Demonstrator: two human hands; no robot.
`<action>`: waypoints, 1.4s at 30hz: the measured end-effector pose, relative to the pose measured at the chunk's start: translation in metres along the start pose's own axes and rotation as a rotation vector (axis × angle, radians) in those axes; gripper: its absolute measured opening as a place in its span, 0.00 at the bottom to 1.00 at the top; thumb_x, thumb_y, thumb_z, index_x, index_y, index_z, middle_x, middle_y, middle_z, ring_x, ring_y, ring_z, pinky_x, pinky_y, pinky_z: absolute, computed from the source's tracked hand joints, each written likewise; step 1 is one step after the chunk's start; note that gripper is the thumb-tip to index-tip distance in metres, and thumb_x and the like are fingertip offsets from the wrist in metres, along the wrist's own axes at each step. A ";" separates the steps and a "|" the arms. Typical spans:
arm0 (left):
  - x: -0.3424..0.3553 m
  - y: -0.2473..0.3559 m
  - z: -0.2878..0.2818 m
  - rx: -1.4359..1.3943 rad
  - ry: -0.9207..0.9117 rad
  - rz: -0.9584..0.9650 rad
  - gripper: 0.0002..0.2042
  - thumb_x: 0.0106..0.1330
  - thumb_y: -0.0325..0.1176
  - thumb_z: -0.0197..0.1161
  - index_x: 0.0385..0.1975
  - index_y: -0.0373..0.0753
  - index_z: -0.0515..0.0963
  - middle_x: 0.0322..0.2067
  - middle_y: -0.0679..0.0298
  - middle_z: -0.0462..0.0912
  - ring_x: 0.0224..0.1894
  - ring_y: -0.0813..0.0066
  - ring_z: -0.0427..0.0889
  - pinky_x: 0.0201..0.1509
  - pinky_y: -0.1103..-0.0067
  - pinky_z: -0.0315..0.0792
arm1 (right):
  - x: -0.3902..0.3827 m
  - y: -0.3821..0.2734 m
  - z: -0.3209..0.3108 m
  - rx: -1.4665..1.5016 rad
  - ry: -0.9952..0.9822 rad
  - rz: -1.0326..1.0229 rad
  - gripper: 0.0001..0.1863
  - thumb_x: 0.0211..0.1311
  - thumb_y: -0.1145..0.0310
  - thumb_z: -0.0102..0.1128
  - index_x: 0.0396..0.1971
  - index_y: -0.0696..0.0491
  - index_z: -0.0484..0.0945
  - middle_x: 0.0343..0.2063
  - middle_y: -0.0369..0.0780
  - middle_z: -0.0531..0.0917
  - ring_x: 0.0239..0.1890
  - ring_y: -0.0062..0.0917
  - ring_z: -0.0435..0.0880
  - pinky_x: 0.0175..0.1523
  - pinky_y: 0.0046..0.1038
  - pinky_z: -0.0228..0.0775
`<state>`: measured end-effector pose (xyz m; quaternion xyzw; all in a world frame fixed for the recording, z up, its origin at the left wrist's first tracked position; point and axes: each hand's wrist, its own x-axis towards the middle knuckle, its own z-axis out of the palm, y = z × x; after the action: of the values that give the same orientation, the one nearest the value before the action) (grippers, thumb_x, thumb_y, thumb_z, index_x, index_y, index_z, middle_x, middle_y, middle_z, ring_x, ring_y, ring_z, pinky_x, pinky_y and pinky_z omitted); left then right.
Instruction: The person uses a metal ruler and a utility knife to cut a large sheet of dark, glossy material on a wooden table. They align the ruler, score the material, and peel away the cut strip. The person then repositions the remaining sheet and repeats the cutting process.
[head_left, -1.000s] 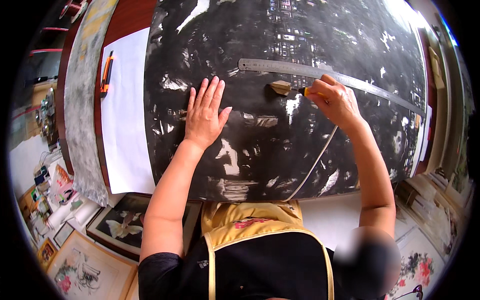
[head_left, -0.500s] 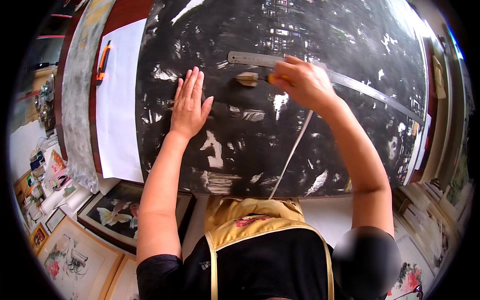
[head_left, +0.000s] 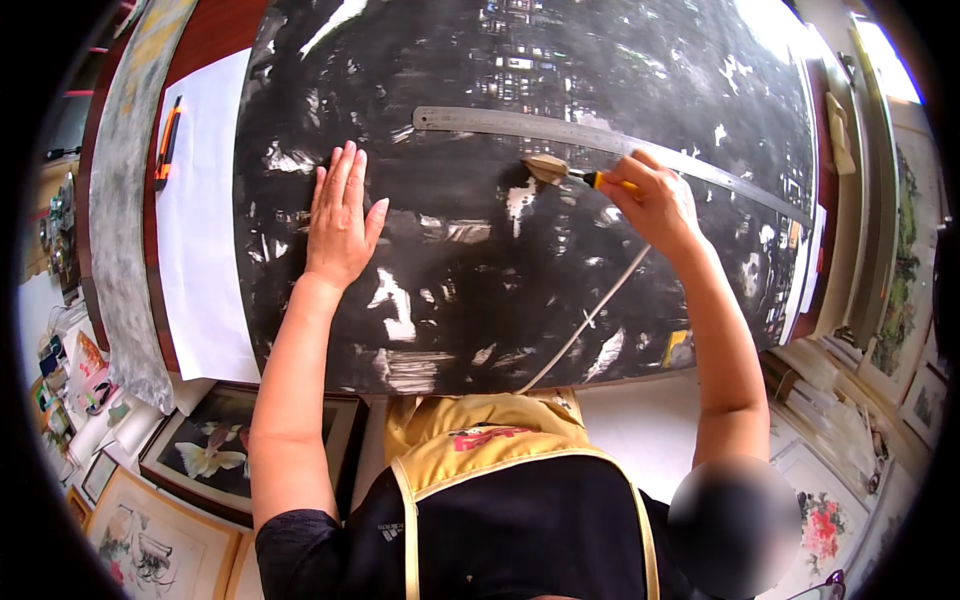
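Observation:
A large black sheet with patchy white marks [head_left: 480, 325] covers the table before me. My left hand [head_left: 340, 225] lies flat on its left part, fingers extended and holding nothing. My right hand [head_left: 655, 200] is closed round the yellow handle of a small tacking iron [head_left: 545, 169], whose pointed brass-coloured head faces left, over the sheet. Whether the head touches the surface I cannot tell. A pale cord [head_left: 600, 310] runs from beneath my right hand to the table's near edge. Just beyond the iron, a long steel ruler [head_left: 490, 121] lies across the sheet, slanting down to the right.
White paper [head_left: 205, 260] lies left of the sheet, with an orange-and-black utility knife [head_left: 167, 145] on it. Farther left hangs a grey mottled strip [head_left: 135, 240]. A dark-framed picture [head_left: 215, 445] and a flower painting [head_left: 150, 530] sit below the table edge.
My right hand has moved the iron rightward across the sheet, and its cord has swung along. The whole view has shifted slightly. My left hand keeps its place on the sheet.

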<state>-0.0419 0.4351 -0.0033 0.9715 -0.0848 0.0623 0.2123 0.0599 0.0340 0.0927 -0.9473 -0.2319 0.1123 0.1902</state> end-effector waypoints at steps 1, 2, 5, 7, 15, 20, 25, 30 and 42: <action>0.001 0.007 0.003 0.050 -0.008 0.005 0.30 0.76 0.41 0.53 0.75 0.38 0.59 0.76 0.55 0.57 0.80 0.56 0.52 0.81 0.56 0.43 | -0.008 0.009 -0.002 -0.003 -0.004 0.039 0.06 0.65 0.62 0.66 0.34 0.47 0.81 0.32 0.37 0.80 0.33 0.38 0.84 0.36 0.39 0.75; 0.004 0.019 0.003 0.100 -0.018 0.015 0.30 0.76 0.42 0.53 0.75 0.39 0.59 0.77 0.56 0.57 0.80 0.56 0.51 0.81 0.55 0.42 | -0.014 0.017 -0.001 0.011 -0.015 0.032 0.07 0.66 0.61 0.65 0.34 0.47 0.80 0.33 0.37 0.80 0.33 0.39 0.85 0.36 0.39 0.76; 0.011 0.071 0.015 0.116 -0.053 0.022 0.30 0.76 0.45 0.54 0.76 0.44 0.60 0.77 0.60 0.57 0.80 0.58 0.50 0.80 0.49 0.38 | -0.008 0.018 0.002 0.015 0.004 -0.006 0.07 0.65 0.61 0.66 0.34 0.47 0.80 0.33 0.37 0.80 0.32 0.40 0.84 0.36 0.40 0.76; 0.018 0.109 0.029 0.055 -0.087 0.027 0.31 0.75 0.45 0.55 0.76 0.44 0.60 0.77 0.61 0.58 0.80 0.59 0.51 0.80 0.48 0.39 | 0.000 0.018 0.001 0.022 -0.001 -0.025 0.06 0.65 0.61 0.66 0.35 0.47 0.80 0.32 0.38 0.79 0.32 0.41 0.83 0.37 0.41 0.75; 0.025 0.157 0.074 0.154 -0.036 -0.089 0.33 0.74 0.46 0.56 0.76 0.43 0.59 0.77 0.62 0.58 0.79 0.58 0.53 0.80 0.48 0.41 | -0.034 0.100 -0.035 0.031 -0.017 -0.083 0.07 0.63 0.64 0.68 0.35 0.48 0.80 0.32 0.38 0.80 0.33 0.38 0.85 0.38 0.38 0.76; 0.027 0.159 0.076 0.190 -0.030 -0.106 0.32 0.74 0.46 0.56 0.76 0.45 0.59 0.77 0.63 0.58 0.79 0.60 0.54 0.80 0.49 0.41 | -0.019 0.102 -0.031 0.037 -0.030 -0.230 0.07 0.63 0.65 0.67 0.34 0.49 0.79 0.32 0.39 0.79 0.33 0.39 0.84 0.37 0.40 0.75; 0.019 0.151 0.077 -0.009 0.175 -0.099 0.30 0.75 0.42 0.54 0.73 0.35 0.60 0.73 0.54 0.61 0.77 0.53 0.57 0.80 0.53 0.48 | 0.017 0.052 -0.008 0.099 -0.031 -0.319 0.07 0.65 0.63 0.63 0.34 0.49 0.78 0.32 0.40 0.79 0.34 0.43 0.84 0.37 0.42 0.77; 0.017 0.148 0.077 -0.100 0.270 -0.085 0.25 0.75 0.36 0.56 0.67 0.30 0.62 0.65 0.44 0.66 0.71 0.42 0.64 0.75 0.58 0.60 | 0.047 0.008 0.009 0.034 -0.082 -0.306 0.08 0.67 0.61 0.61 0.36 0.50 0.79 0.36 0.41 0.82 0.41 0.42 0.85 0.43 0.44 0.79; 0.024 0.176 0.051 -0.150 0.353 -0.019 0.17 0.70 0.29 0.59 0.57 0.33 0.73 0.56 0.53 0.76 0.61 0.52 0.72 0.67 0.61 0.64 | -0.031 0.093 -0.030 0.022 -0.046 -0.091 0.07 0.66 0.61 0.65 0.36 0.48 0.80 0.35 0.38 0.80 0.37 0.39 0.85 0.40 0.39 0.77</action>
<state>-0.0482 0.2524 0.0250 0.9277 -0.0417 0.2233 0.2961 0.0788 -0.0663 0.0853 -0.9308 -0.2779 0.1278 0.2000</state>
